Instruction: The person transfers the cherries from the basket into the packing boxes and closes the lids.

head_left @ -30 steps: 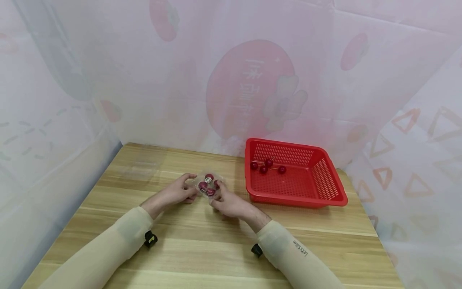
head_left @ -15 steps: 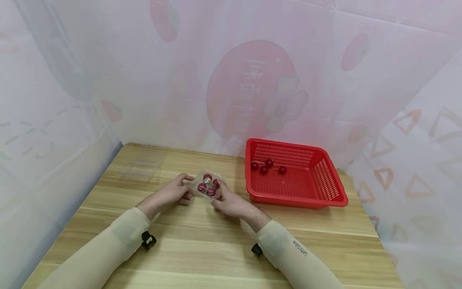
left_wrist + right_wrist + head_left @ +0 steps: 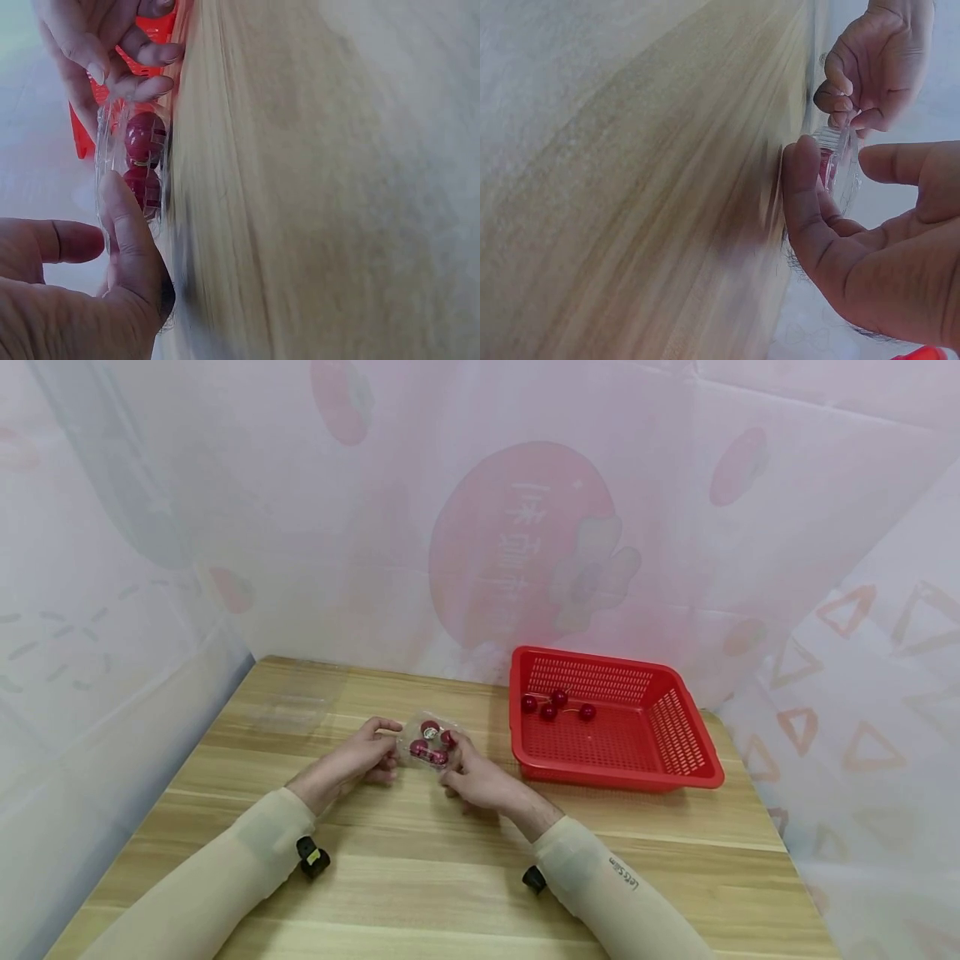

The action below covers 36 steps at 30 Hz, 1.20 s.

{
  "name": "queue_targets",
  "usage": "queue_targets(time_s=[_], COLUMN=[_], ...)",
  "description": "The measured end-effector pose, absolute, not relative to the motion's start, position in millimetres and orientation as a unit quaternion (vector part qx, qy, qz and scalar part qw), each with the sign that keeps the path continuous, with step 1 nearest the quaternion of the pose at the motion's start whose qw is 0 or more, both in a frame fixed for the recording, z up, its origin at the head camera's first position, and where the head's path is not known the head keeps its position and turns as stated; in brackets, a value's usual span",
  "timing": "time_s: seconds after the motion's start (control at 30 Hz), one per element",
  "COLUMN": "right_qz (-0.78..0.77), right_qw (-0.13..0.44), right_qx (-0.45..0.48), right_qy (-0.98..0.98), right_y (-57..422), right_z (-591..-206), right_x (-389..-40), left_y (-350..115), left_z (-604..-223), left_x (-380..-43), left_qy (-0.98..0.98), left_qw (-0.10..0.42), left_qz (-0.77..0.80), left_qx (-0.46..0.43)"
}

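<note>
A small clear plastic box (image 3: pixel 411 727) with several dark red cherries (image 3: pixel 418 748) inside is held between the two hands, low over the wooden table. At its left edge, the left hand (image 3: pixel 358 758) pinches the plastic between thumb and fingers. The right hand (image 3: pixel 480 779) grips the opposite side, its fingers and thumb bent around the edge. Seen from the left wrist, the box (image 3: pixel 112 161) stands edge-on with cherries (image 3: pixel 144 139) showing through its wall. In the right wrist view, the left hand (image 3: pixel 877 64) holds the far end of the box.
To the right stands a red plastic basket (image 3: pixel 622 777) with several cherries (image 3: pixel 558 697) at its left side. Another clear plastic container (image 3: pixel 296 702) lies at the table's back left. A printed cloth (image 3: pixel 375 568) hangs behind the table (image 3: pixel 420 877).
The left hand has shifted slightly left and back from the box's middle to its edge. The box has turned a little, and the right hand has barely moved.
</note>
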State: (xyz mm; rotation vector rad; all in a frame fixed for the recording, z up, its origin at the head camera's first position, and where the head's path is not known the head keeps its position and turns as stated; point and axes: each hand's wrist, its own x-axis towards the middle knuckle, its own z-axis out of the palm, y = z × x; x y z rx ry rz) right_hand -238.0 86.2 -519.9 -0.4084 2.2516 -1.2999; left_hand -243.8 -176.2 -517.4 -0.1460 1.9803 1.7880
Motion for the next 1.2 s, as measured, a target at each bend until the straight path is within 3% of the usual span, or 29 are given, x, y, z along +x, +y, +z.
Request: queue_targets(time_s=[0.1, 0.17, 0.53, 1.2], right_qz=[-0.504, -0.525, -0.578, -0.578], right_qw=[0.260, 0.274, 0.286, 0.303], right_qx=[-0.136, -0.109, -0.053, -0.043], right_qy=[0.812, 0.798, 0.762, 0.756], right_y=[86.1, 82.5, 80.7, 75.3], right_z=[-519.9, -498.0, -501.0, -504.3], right_x=[-237.7, -229.0, -231.2, -227.2], left_y=[-176.1, -175.7, -176.3, -176.4], left_z=[-516.1, -515.4, -510.1, -509.8], left_x=[-241.8, -240.0, -231.4, -225.9], left_qy=[0.728, 0.737, 0.769, 0.781], left_qw=[0.228, 0.226, 0.211, 0.228], left_qz=[0.645, 0.637, 0.603, 0.581], left_qx=[-0.044, -0.034, -0.013, 0.018])
